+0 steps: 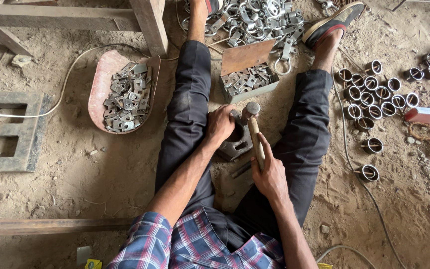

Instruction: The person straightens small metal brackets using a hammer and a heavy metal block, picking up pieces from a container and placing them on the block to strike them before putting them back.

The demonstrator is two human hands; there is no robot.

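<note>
Hammering is the step in hand, judged from how the tools sit. Between the person's spread legs, on the dirt floor, stands a small steel block that serves as die or anvil, and everything else is best placed from it.

The left hand is clamped over the block's left top edge, fingers curled down onto whatever small piece lies there; the piece itself is hidden under the fingers, so I cannot tell its shape. The right hand, just below and right of the block, is clenched round the wooden handle of a hammer. The hammer's round steel head sits right above the block, touching it or very close to it; which, the view does not settle.

Just beyond the block lies an open metal box with a rusty lid propped up, filled with small flat stamped plates. Left of the block, past the left leg, a curved rusty tray holds a heap of similar plates. Farther beyond the box a pile of bent clamps lies between the feet. Right of the block, past the right leg, short steel rings stand in rows on the floor.

The next blow seems to call for the left fingers to stay clear of the head while pinning the piece square on the block, and for a short, straight stroke from the wrist.
</note>
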